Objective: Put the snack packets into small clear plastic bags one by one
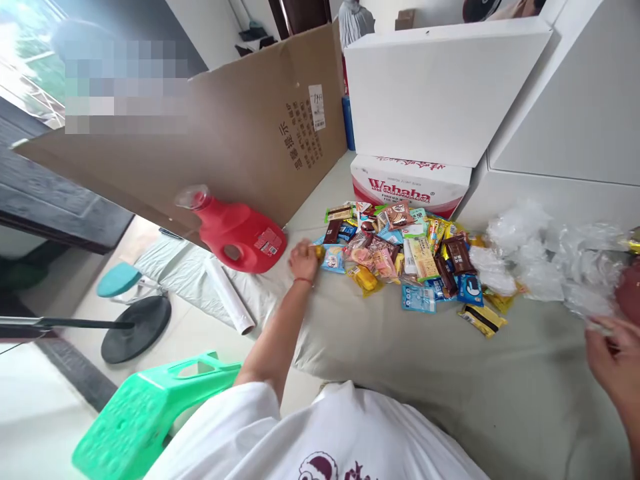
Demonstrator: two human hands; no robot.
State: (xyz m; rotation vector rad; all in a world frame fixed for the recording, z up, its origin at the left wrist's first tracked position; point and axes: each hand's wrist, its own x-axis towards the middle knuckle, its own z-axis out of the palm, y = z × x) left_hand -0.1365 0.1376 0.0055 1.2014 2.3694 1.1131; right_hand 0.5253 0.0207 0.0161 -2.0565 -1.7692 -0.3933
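Observation:
My left hand [303, 260] reaches out to the left edge of a pile of wrapped snacks [410, 257] on a grey-covered table [400, 360]. Its fingers are closed on a small yellow packet [319, 251]. My right hand [613, 360] is at the right edge of the view, fingers curled round a piece of clear plastic [597, 327], beside a heap of clear plastic bags [545, 263]. A yellow and black bar [483, 319] lies apart at the near side of the pile.
A red detergent jug [235, 233] lies left of the pile, by a white roll [230, 303]. A large cardboard sheet [240, 133] leans behind. A Wahaha carton [410, 183] and white boxes [440, 87] stand at the back. A green stool [145, 413] is on the floor.

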